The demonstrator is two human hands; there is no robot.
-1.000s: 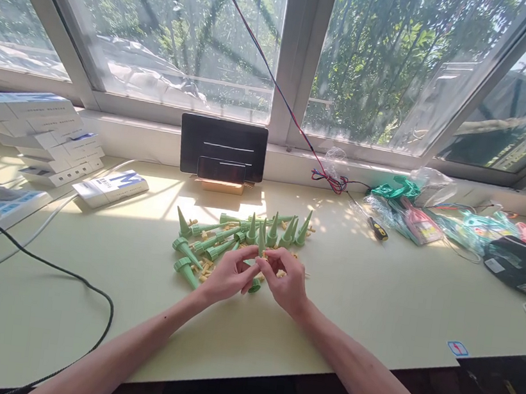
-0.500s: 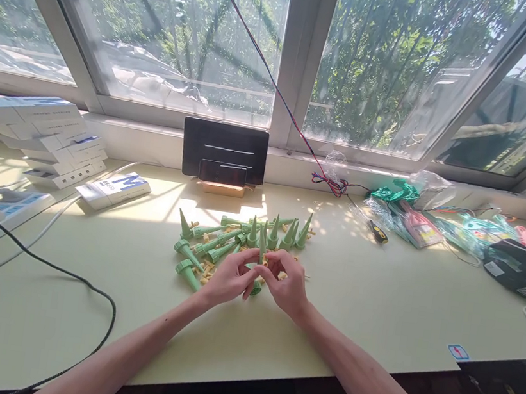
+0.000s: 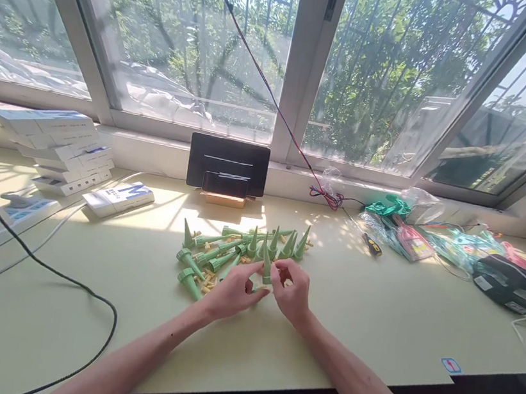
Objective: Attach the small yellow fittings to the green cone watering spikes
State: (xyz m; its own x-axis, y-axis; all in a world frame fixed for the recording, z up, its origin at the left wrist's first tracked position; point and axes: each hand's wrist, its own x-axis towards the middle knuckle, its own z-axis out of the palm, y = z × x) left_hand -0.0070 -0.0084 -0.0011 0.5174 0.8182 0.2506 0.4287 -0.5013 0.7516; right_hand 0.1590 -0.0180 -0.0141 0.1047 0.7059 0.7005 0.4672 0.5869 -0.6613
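Observation:
A green plastic watering spike (image 3: 266,270) stands point-up between my hands. The thumb and forefinger of my right hand (image 3: 293,293) pinch it from the right side. My left hand (image 3: 232,291) is at its left, thumb apart from the forefinger, whose tip reaches close to the spike; whether it touches is hard to see. Several more green spikes lie behind and to the left, such as a ribbed-cap spike (image 3: 189,283), while others stand upright, such as a cone (image 3: 302,243). Small yellow valve pieces (image 3: 208,281) are scattered among them. My left hand partly hides the pile.
Behind the pile a black tablet (image 3: 228,163) leans on a stand. White boxes (image 3: 63,151) are stacked at left, near a power strip (image 3: 23,211) and a black cable (image 3: 99,298). At right lie a small yellow-black tool (image 3: 373,245), plastic bags (image 3: 412,241) and a black pouch (image 3: 506,284).
The view has tilted slightly. My left thumb has moved away from the upright spike, and the yellow piece that showed between my fingertips is no longer visible there.

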